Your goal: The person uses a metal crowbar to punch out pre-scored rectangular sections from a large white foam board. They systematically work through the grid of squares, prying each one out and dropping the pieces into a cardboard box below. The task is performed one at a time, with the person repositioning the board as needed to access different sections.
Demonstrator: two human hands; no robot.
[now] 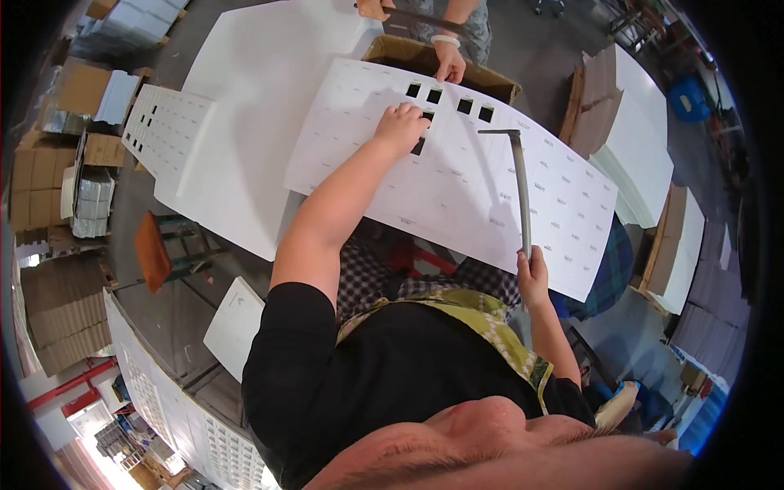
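Observation:
A large white printed board (469, 192) lies before me, with several dark rectangular cut-outs towards its far side. My left hand (402, 129) rests on it with bent fingers at the edge of a cut-out; whatever is under the fingertips is hidden. My right hand (532, 273), at the near right edge, is wrapped round an L-shaped grey metal bar (521, 184). Its long shaft stands up from the fist, and the thin bent end points left above the board. Across from me, another person's hand (447, 61) touches the far edge of the board.
An open cardboard box (490, 82) sits under the board's far edge. The other person also holds a dark bar (420, 20). White sheets (245, 106) cover the left side, with a smaller perforated board (167, 122) beyond. Stacked white boards (633, 131) stand at right, a stool (155, 249) at left.

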